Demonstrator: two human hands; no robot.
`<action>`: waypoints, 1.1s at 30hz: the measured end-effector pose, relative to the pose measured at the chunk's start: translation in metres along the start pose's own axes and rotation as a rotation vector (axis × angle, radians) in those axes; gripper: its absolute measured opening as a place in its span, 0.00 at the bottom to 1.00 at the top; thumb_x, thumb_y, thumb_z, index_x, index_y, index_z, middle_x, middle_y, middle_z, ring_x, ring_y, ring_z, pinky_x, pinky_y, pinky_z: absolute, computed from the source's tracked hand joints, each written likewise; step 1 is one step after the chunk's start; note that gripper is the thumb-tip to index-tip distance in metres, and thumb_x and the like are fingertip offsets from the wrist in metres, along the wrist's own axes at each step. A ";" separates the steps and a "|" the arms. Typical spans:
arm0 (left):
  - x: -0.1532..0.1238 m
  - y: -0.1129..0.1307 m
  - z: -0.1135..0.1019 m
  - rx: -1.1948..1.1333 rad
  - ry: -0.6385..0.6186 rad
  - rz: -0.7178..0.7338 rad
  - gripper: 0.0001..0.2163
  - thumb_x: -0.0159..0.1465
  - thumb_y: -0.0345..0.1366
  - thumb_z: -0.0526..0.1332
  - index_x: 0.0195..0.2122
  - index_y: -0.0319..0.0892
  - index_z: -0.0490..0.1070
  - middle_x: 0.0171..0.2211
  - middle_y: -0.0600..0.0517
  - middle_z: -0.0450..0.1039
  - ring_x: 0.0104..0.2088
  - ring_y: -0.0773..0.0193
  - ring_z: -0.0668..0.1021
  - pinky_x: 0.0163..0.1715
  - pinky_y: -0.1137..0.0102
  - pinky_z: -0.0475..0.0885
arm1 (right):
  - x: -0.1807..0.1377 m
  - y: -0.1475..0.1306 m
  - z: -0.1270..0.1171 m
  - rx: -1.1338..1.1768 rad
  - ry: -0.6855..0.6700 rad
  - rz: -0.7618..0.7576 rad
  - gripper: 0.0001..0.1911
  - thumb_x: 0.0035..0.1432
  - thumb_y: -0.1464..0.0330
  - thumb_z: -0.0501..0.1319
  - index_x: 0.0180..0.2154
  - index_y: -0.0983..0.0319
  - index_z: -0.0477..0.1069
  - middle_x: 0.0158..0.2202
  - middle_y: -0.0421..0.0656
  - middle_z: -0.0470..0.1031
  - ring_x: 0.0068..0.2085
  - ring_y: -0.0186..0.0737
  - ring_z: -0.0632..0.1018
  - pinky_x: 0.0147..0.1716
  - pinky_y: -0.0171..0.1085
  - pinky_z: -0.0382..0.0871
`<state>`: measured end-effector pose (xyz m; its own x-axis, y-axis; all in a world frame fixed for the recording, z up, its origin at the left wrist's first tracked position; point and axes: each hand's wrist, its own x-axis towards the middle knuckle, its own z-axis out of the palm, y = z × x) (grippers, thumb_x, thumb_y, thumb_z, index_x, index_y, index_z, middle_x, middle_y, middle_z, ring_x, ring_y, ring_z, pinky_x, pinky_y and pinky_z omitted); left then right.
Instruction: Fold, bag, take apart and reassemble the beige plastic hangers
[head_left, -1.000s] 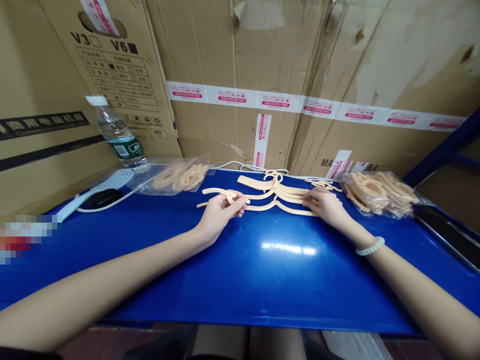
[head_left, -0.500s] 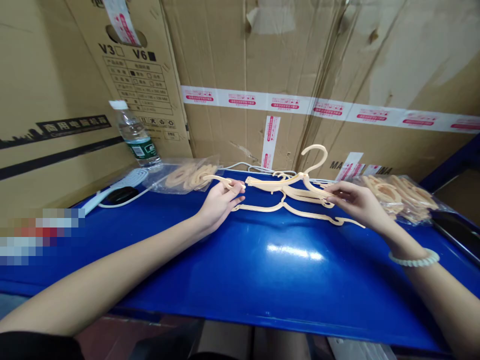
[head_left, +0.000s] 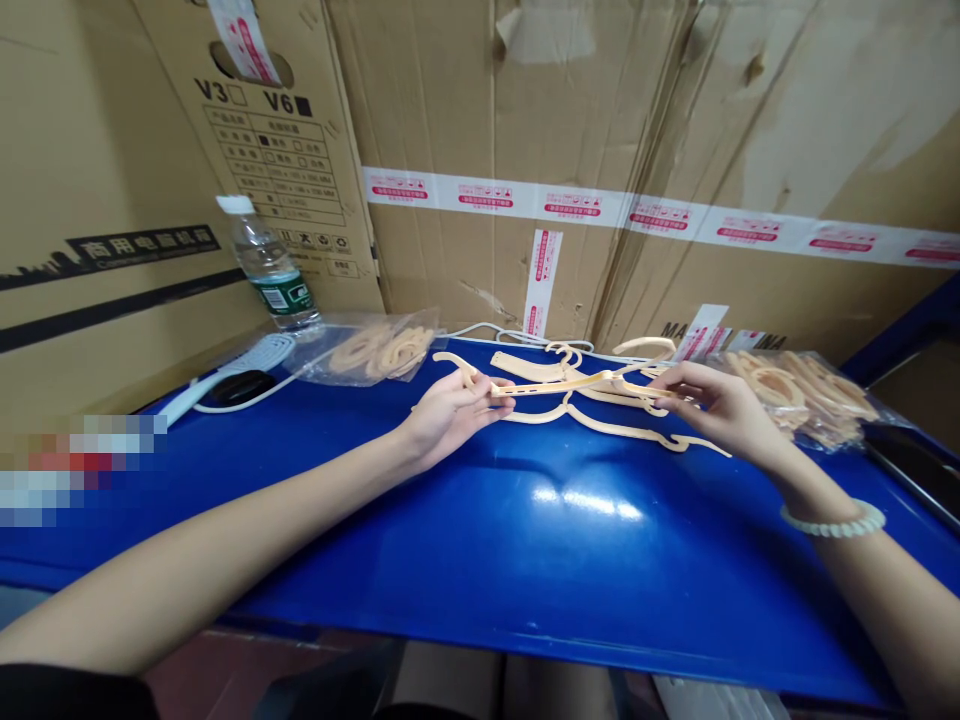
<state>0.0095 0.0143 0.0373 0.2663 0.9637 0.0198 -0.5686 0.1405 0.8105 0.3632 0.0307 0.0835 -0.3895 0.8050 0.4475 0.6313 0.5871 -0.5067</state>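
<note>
A small peach plastic hanger (head_left: 570, 383) is held level just above the blue table (head_left: 525, 540). My left hand (head_left: 450, 415) pinches its left end, together with a separate curved peach piece (head_left: 454, 362). My right hand (head_left: 712, 405) grips the hanger's right end, near its hook (head_left: 646, 346). Under it, more peach hangers (head_left: 622, 428) lie spread on the table.
A clear bag of peach rings (head_left: 382, 350) lies at the back left, another bag (head_left: 806, 390) at the right. A water bottle (head_left: 266, 265), a white power strip (head_left: 232, 375) with a black object and cardboard boxes (head_left: 525, 150) line the back. A dark tray edge (head_left: 911, 465) sits far right.
My right hand lifted one hanger off the pile, then tipped it down flat. My left hand moved right and took hold of its left end.
</note>
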 end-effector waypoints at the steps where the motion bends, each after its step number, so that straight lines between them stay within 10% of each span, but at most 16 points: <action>1: 0.000 0.001 0.000 -0.005 0.008 -0.007 0.09 0.65 0.26 0.63 0.29 0.39 0.65 0.40 0.44 0.78 0.40 0.59 0.81 0.49 0.61 0.75 | 0.000 0.000 0.000 0.000 0.003 -0.006 0.19 0.60 0.49 0.65 0.37 0.59 0.77 0.37 0.48 0.80 0.40 0.51 0.80 0.42 0.47 0.78; 20: -0.005 -0.003 0.005 0.192 0.189 0.085 0.10 0.66 0.19 0.56 0.29 0.37 0.65 0.29 0.49 0.77 0.28 0.68 0.78 0.40 0.67 0.75 | 0.000 -0.005 0.004 -0.018 -0.039 -0.053 0.16 0.62 0.52 0.65 0.36 0.59 0.77 0.37 0.47 0.80 0.38 0.48 0.80 0.37 0.44 0.76; 33: -0.002 -0.011 -0.001 0.181 0.332 0.230 0.08 0.62 0.24 0.63 0.30 0.38 0.65 0.28 0.53 0.76 0.29 0.67 0.81 0.41 0.66 0.78 | -0.003 -0.021 0.012 0.225 -0.200 0.211 0.21 0.56 0.51 0.68 0.38 0.62 0.74 0.26 0.43 0.76 0.26 0.40 0.77 0.23 0.36 0.68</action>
<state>0.0141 0.0109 0.0278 -0.1321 0.9902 0.0462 -0.4308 -0.0993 0.8970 0.3424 0.0171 0.0841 -0.4038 0.8980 0.1747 0.5569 0.3928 -0.7318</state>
